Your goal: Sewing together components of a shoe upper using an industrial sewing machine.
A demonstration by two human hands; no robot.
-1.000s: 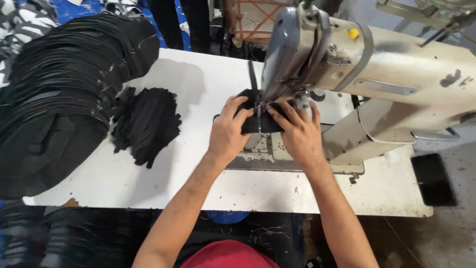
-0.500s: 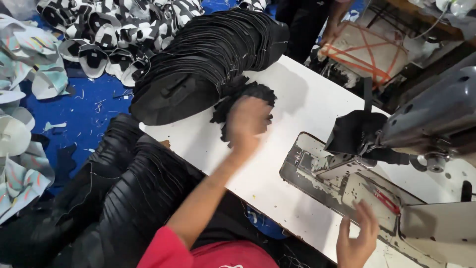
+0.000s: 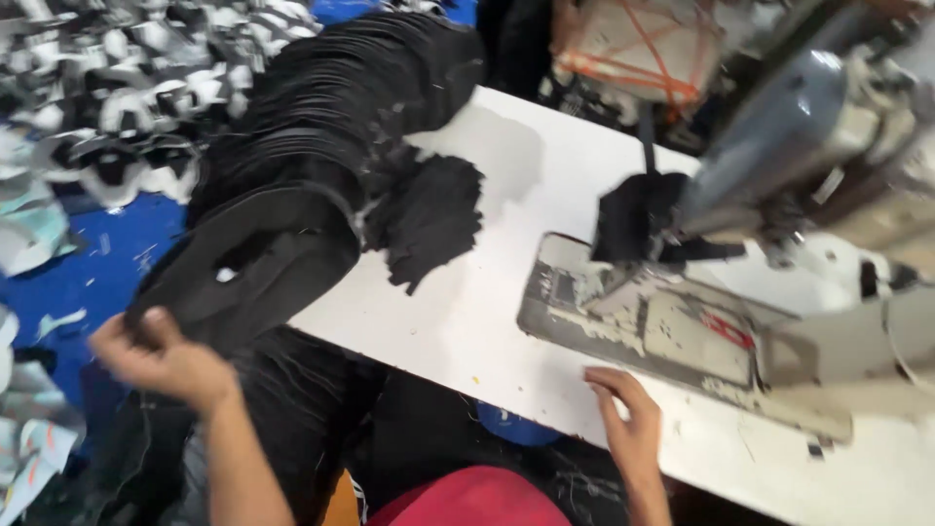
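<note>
**Left hand now at the near end of the black stack**

Half a second ago your left hand (image 3: 161, 360) hovered over the small loose pile (image 3: 429, 219); now it has dropped to the near left, fingers closed on the flat black piece (image 3: 258, 273) at the stack's (image 3: 331, 117) near end. Your right hand (image 3: 628, 419) has shifted onto the white table's (image 3: 487, 321) near edge, fingers loosely apart, holding nothing. One grey sewing machine (image 3: 779, 175), its worn plate scuffed, has one dark piece (image 3: 633, 219) under its head. The black pieces are too many and too blurred to count.
</note>
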